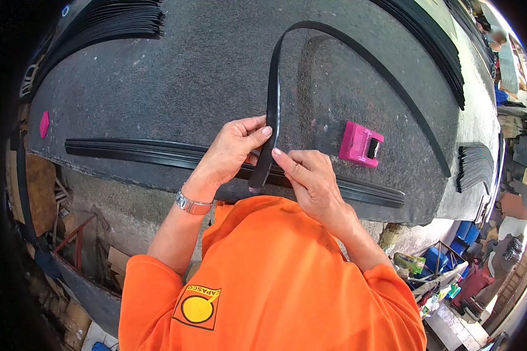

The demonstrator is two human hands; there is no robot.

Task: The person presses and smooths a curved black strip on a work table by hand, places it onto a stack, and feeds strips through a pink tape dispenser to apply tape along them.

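Head view: left hand (235, 145) and right hand (313, 180), thumbs pressed to fingers, both pinch long flat black rubbery strip (273, 88), centre frame, arching right. Probably light, springy, hardly fragile; best held near lower end.

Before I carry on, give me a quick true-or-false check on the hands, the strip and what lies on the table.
1. The left hand and right hand are both on the same black strip. True.
2. The strip runs straight along its whole length. False: it bends round in a wide curve.
3. The pink box is in the right hand. False: it lies on the table, apart from that hand.
4. A bundle of strips lies along the table's near edge. True.
5. The watch is on the right wrist. False: it is on the left.
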